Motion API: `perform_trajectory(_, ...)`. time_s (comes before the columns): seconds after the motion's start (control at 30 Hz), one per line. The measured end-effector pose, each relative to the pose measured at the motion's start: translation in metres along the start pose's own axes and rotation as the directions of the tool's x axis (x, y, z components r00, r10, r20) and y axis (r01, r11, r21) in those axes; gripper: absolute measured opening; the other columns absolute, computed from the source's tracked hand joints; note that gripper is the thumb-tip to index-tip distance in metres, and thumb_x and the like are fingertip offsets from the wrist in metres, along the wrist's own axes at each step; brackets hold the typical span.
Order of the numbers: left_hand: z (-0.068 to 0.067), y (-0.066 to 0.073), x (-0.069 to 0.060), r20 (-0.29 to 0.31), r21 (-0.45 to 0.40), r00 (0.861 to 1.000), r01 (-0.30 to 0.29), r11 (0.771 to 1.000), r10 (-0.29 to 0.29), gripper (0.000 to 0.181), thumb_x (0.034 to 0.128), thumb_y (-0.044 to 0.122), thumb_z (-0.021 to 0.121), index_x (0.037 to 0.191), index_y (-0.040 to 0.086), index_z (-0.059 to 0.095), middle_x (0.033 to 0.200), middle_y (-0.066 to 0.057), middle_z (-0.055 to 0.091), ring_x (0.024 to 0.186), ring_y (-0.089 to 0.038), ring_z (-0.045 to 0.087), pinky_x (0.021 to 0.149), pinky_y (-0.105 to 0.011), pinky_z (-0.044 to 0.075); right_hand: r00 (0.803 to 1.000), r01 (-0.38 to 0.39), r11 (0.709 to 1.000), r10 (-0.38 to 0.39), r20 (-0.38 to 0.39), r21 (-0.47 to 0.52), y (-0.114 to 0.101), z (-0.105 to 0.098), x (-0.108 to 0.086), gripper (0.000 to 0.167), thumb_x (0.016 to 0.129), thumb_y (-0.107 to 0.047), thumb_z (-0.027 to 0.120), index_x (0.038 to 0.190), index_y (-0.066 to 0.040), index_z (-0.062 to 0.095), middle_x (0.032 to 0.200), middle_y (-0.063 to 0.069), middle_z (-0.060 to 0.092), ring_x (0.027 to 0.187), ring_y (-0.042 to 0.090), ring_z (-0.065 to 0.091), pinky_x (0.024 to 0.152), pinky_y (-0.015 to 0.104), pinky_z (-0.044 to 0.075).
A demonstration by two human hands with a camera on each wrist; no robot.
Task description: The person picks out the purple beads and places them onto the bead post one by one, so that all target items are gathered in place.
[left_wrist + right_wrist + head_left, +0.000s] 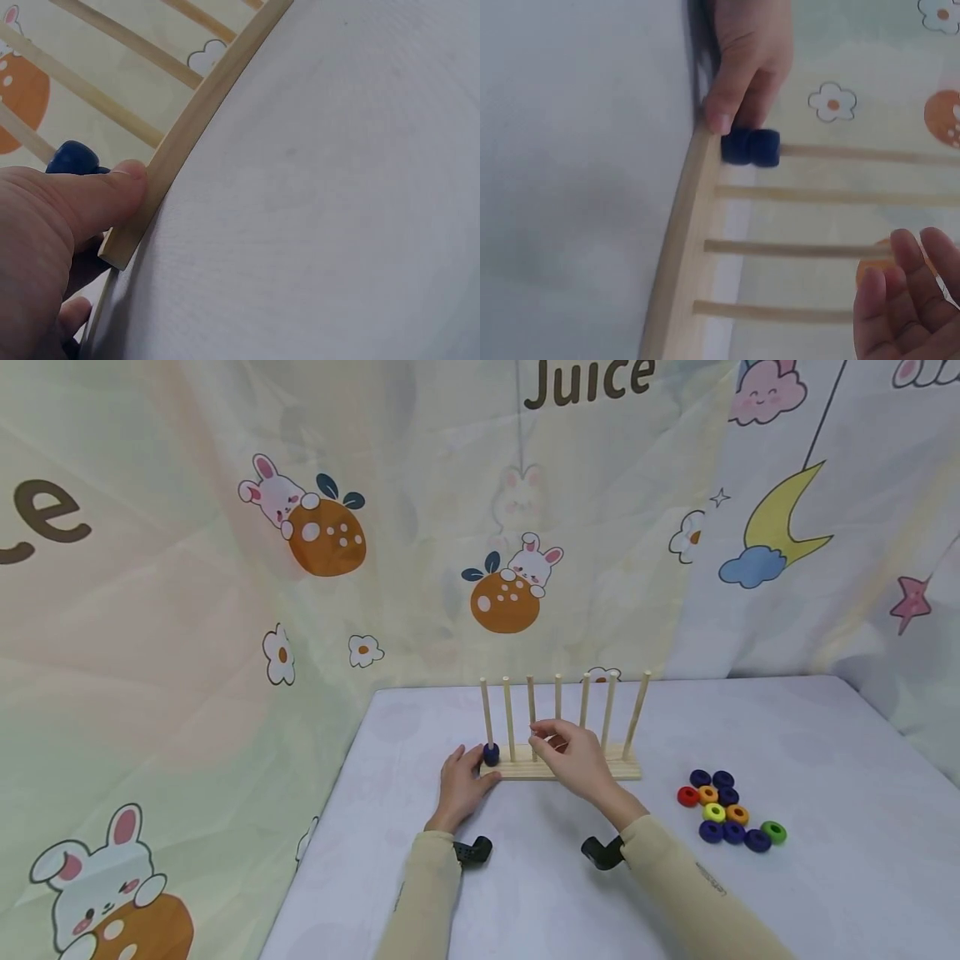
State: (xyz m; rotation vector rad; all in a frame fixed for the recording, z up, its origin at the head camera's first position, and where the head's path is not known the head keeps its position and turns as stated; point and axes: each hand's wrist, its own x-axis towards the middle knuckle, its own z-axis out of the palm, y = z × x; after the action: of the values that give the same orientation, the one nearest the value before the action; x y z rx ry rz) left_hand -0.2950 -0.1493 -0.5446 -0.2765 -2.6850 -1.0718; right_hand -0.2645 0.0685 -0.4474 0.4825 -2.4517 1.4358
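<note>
A wooden peg rack (517, 772) with a row of upright pegs stands on the table. Two dark blue rings (750, 148) are stacked at the foot of its leftmost peg. My left hand (459, 789) grips the left end of the base, its thumb on the front edge beside those rings and other fingers behind, partly hidden in the left wrist view. My right hand (576, 760) is raised in front of the middle pegs, fingertips close to the third peg from the left. Its fingers (907, 300) are slightly bent, and I see nothing held between them.
On the table to the right lies a loose group of rings: several dark blue ones (711, 832), a red ring (687, 797), orange ones (737, 814), a yellow ring (714, 812) and a green ring (774, 832). A printed cloth (420, 527) hangs behind the table (540, 893).
</note>
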Motion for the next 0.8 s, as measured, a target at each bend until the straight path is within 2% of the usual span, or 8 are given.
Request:
perform_trajectory(0.23, -0.001, 0.000, 0.002, 0.008, -0.012, 1.000, 0.012, 1.000, -0.012, 0.059, 0.0837, 0.027, 0.077, 0.133, 0.001, 0.058, 0.134, -0.013, 0.060, 0.138, -0.042, 0.036, 0.114, -0.057, 0.023, 0.997, -0.074, 0.997, 0.075, -0.020, 0.014, 0.017, -0.011, -0.008, 0.023, 0.093, -0.021, 0.066, 0.113, -0.009, 0.070, 0.099, 0.003, 0.070, 0.083, 0.016, 0.063, 0.073, 0.030, 0.053)
perform_trajectory(0.5, -0.001, 0.000, 0.002, 0.015, -0.039, 0.999, 0.041, 0.998, -0.040, 0.060, 0.0826, 0.027, 0.078, 0.133, 0.001, 0.058, 0.135, -0.013, 0.060, 0.139, -0.041, 0.034, 0.114, -0.058, 0.022, 0.989, -0.142, 0.988, 0.139, -0.055, -0.052, 0.038, -0.013, -0.026, 0.021, 0.092, -0.013, 0.067, 0.110, -0.005, 0.071, 0.096, 0.006, 0.071, 0.081, 0.017, 0.064, 0.069, 0.025, 0.053)
perform_trajectory(0.63, 0.001, 0.000, 0.001, 0.038, -0.040, 0.998, 0.060, 0.997, -0.058, 0.061, 0.0842, 0.029, 0.077, 0.136, 0.004, 0.057, 0.137, -0.011, 0.058, 0.140, -0.039, 0.032, 0.115, -0.055, 0.021, 0.986, -0.155, 0.986, 0.150, -0.077, -0.060, 0.047, -0.016, -0.036, 0.020, 0.090, -0.009, 0.068, 0.109, -0.003, 0.071, 0.095, 0.006, 0.071, 0.081, 0.018, 0.064, 0.070, 0.026, 0.053)
perform_trajectory(0.8, 0.001, -0.001, 0.001, 0.033, -0.035, 0.997, 0.078, 0.996, -0.077, 0.061, 0.0846, 0.029, 0.076, 0.136, 0.004, 0.056, 0.137, -0.010, 0.058, 0.141, -0.038, 0.032, 0.116, -0.055, 0.021, 0.983, -0.166, 0.984, 0.159, -0.094, -0.067, 0.055, -0.017, -0.045, 0.019, 0.089, -0.007, 0.068, 0.108, -0.003, 0.071, 0.094, 0.007, 0.071, 0.081, 0.018, 0.064, 0.070, 0.024, 0.053)
